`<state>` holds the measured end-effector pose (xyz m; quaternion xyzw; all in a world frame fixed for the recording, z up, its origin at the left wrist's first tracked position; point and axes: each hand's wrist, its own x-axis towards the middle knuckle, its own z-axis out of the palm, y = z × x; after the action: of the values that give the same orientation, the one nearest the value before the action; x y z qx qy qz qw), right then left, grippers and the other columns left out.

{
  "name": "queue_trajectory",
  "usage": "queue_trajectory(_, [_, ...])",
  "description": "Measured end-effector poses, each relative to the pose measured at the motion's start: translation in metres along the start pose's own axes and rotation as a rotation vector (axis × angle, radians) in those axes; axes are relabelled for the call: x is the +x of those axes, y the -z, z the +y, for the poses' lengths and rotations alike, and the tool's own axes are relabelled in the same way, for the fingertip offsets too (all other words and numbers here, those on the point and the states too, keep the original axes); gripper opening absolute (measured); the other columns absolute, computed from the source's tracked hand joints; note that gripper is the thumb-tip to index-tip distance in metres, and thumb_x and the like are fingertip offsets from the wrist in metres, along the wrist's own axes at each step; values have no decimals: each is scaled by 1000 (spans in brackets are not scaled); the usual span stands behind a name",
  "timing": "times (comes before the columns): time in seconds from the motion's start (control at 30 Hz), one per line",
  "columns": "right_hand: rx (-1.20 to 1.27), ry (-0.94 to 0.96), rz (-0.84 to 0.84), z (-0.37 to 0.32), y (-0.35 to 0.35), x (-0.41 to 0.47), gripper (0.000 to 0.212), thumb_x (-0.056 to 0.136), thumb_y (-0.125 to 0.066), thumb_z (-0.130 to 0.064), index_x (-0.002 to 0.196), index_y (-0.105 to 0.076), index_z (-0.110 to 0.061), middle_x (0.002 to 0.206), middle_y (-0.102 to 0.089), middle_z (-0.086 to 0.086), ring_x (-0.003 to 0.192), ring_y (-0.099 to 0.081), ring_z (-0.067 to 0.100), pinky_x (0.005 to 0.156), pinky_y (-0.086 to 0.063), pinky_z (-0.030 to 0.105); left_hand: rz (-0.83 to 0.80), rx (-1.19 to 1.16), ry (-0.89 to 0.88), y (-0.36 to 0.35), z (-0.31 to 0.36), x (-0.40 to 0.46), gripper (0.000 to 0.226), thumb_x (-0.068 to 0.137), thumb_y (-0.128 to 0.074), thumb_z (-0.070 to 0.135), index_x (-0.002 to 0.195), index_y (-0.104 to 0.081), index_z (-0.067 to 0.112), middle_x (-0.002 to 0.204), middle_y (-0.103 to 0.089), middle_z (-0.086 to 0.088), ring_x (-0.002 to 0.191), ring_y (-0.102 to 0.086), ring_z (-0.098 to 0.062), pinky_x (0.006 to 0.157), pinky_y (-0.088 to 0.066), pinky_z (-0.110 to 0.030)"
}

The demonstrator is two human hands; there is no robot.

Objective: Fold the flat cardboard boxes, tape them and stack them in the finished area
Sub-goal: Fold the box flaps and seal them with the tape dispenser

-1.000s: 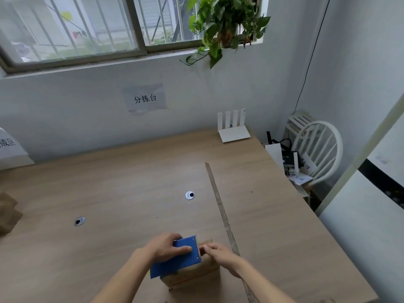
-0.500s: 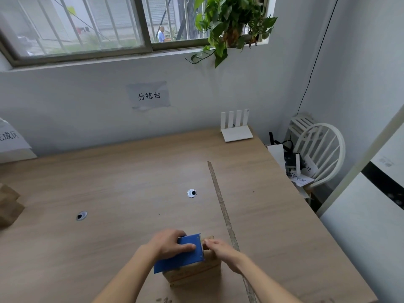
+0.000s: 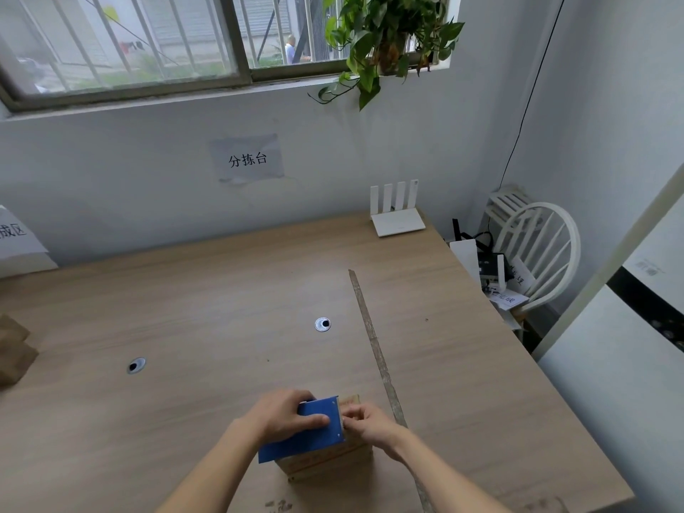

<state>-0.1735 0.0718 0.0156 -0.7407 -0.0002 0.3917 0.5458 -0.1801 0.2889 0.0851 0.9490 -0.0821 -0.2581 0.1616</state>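
Little has moved since a second ago — both hands stay on the same spot, left hand (image 3: 283, 414) still clamped on the blue tape dispenser (image 3: 307, 429), thumb laid flat across its top face. Right hand (image 3: 370, 423) keeps its fingers curled in a pinch at the dispenser's toothed edge; the tape itself is too thin to make out. Small cardboard box (image 3: 325, 460) sits on the table (image 3: 222, 309) directly under both hands, near the front edge. Dispenser's long axis runs from low by the left wrist up toward the right hand, cutter end pointing at the right fingertips. Box long axis appears to run the same way — most of its top is hidden by the dispenser and hands; only the near side wall and a far corner show. More cardboard (image 3: 13, 349) lies well off to the left hand's side, cut off by the frame. Strip (image 3: 374, 346) on the table runs away just beyond the right hand.
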Motion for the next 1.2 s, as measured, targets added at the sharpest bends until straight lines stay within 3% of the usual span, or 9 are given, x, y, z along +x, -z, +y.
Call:
queue_trajectory(0.07, [-42, 14, 68, -1, -3, 0, 22, 102, -56, -28, 106, -76, -20, 109, -73, -2, 107, -65, 15, 94, -54, 29, 0, 29, 2, 0, 2, 0, 57, 84, -49, 77, 119, -61, 34, 108, -67, 10, 89, -62, -10, 68, -43, -24])
queue_trajectory(0.2, [-128, 47, 227, -1, 0, 2, 16, 99, -60, -32, 92, -73, -25, 90, -72, -9, 85, -65, 3, 69, -50, 15, 35, 67, 54, -1, -1, 0, 56, 87, -44, 77, 109, -62, 29, 99, -67, 7, 84, -62, -14, 65, -41, -23])
queue_trajectory(0.3, [-99, 14, 364, 6, 3, 10, 17, 99, -61, -29, 85, -69, -23, 86, -74, -1, 79, -69, 11, 74, -56, 29, 63, 118, 85, -1, 1, 3, 55, 88, -43, 77, 103, -61, 27, 95, -65, 5, 80, -59, -15, 62, -38, -25])
queue_trajectory(0.43, [-21, -12, 458, 8, 1, 13, 15, 103, -54, -22, 90, -61, -21, 85, -75, 6, 70, -70, 9, 57, -52, 19, 83, 159, 93, -3, 6, 11, 59, 88, -42, 78, 103, -63, 25, 95, -65, 3, 79, -57, -16, 61, -37, -27])
queue_trajectory(0.67, [-108, -22, 506, 28, 1, 14, 17, 103, -50, -24, 88, -58, -27, 94, -68, -1, 90, -66, 15, 87, -58, 38, 80, 220, 64, -8, 16, 18, 58, 88, -41, 78, 105, -62, 26, 93, -63, 5, 77, -56, -14, 61, -36, -26])
queue_trajectory(0.8, [-103, -55, 529, 39, 3, 16, 17, 102, -53, -21, 87, -59, -25, 92, -67, -1, 86, -69, 16, 82, -61, 42, 101, 242, 39, -16, 18, 23, 64, 84, -38, 82, 99, -63, 25, 90, -67, 5, 77, -62, -17, 69, -49, -32])
queue_trajectory(1.0, [-35, -80, 529, 38, 6, 12, 13, 102, -56, -16, 101, -66, -8, 99, -67, 8, 81, -70, 16, 57, -57, 18, 109, 234, 25, -21, 16, 26, 62, 85, -41, 80, 100, -63, 25, 90, -67, 4, 79, -64, -16, 73, -52, -32])
queue_trajectory(1.07, [-43, -75, 521, 41, 6, 14, 12, 101, -58, -16, 100, -68, -8, 100, -68, 8, 83, -69, 15, 59, -59, 19, 111, 220, 29, -21, 15, 27, 63, 84, -40, 81, 102, -64, 25, 91, -67, 5, 80, -64, -16, 73, -52, -31])
queue_trajectory(1.2, [-99, -62, 509, 48, 1, 23, 14, 97, -64, -22, 100, -77, -18, 90, -73, -5, 83, -70, 11, 77, -63, 35, 131, 188, 34, -23, 12, 27, 69, 79, -38, 85, 101, -64, 26, 89, -68, 4, 78, -63, -17, 73, -52, -35])
